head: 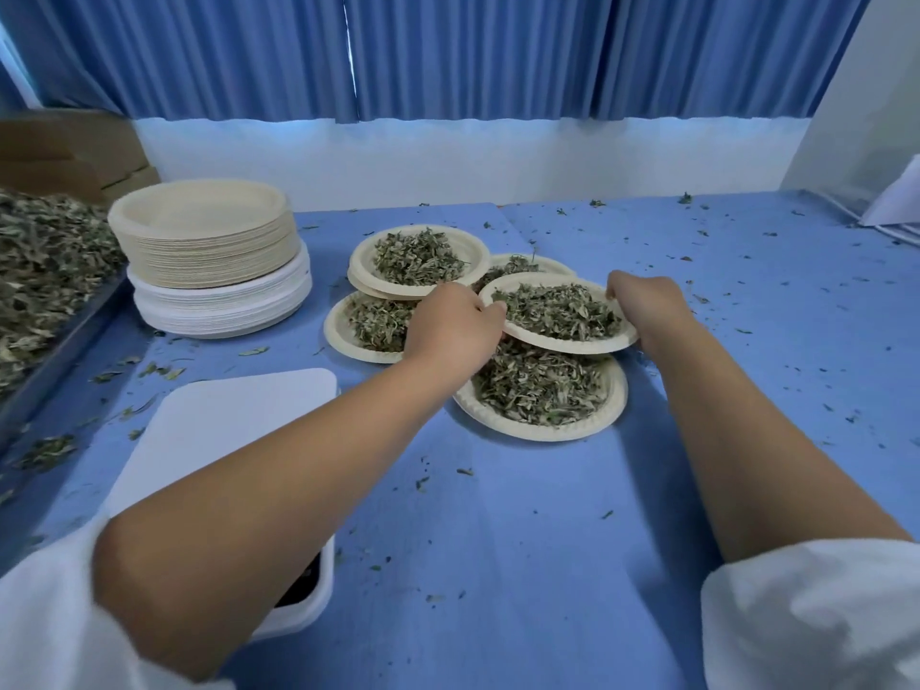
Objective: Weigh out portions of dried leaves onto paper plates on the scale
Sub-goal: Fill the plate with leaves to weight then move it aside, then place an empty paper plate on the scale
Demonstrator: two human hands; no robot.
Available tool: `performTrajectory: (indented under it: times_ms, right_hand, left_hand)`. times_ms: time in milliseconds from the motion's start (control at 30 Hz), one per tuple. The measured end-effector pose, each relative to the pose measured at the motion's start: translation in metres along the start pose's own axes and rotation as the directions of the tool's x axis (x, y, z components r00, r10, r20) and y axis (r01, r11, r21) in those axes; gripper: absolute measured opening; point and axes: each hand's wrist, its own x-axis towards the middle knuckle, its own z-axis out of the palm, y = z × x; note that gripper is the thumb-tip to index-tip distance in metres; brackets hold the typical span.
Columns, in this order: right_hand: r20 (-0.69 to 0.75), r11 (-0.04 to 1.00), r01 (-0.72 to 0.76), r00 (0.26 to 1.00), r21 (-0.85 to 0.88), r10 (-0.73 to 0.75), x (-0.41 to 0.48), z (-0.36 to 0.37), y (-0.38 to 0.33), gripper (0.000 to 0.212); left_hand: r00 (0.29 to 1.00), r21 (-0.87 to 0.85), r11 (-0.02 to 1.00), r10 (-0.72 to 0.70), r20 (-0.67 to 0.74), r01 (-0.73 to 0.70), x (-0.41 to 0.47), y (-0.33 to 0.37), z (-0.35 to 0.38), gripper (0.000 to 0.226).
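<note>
Two hands | left hand, right hand hold leaf plate | seemingly raised

The smooth blue counter is flecked all over with dark green crumbs. Every round cream paper plate carries mottled dried leaves, olive green mixed with paler grey-green. At far left, the tall plate stack is cream above and plain white below. The rectangular scale at near left is white. Vertically pleated blue curtains hang above a white wall. The sleeves are white.
</note>
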Motion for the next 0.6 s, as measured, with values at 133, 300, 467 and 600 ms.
performTrajectory:
  times_ms: [133,300,467,600]
  right_hand:
    - [-0.011,0.999,0.022,1.000,0.023,-0.022,0.000,0.008,0.004,0.032]
    - [-0.019,0.998,0.048,0.999,0.030,-0.047,0.000,0.012,0.003,0.032]
    - [-0.026,0.993,0.119,0.992,-0.022,-0.120,0.001,0.017,0.005,0.037]
    - [-0.029,0.990,0.125,0.991,-0.059,-0.127,-0.001,0.017,0.004,0.038]
  left_hand:
    - [0.999,0.034,0.999,-0.037,-0.010,0.037,-0.001,-0.003,0.006,0.037]
    - [0.997,0.022,0.997,-0.070,0.030,0.070,0.006,-0.009,0.006,0.034]
    - [0.993,0.061,0.991,-0.117,0.032,0.115,0.008,-0.013,0.006,0.030]
    - [0.992,0.052,0.991,-0.124,0.031,0.123,0.008,-0.013,0.006,0.030]
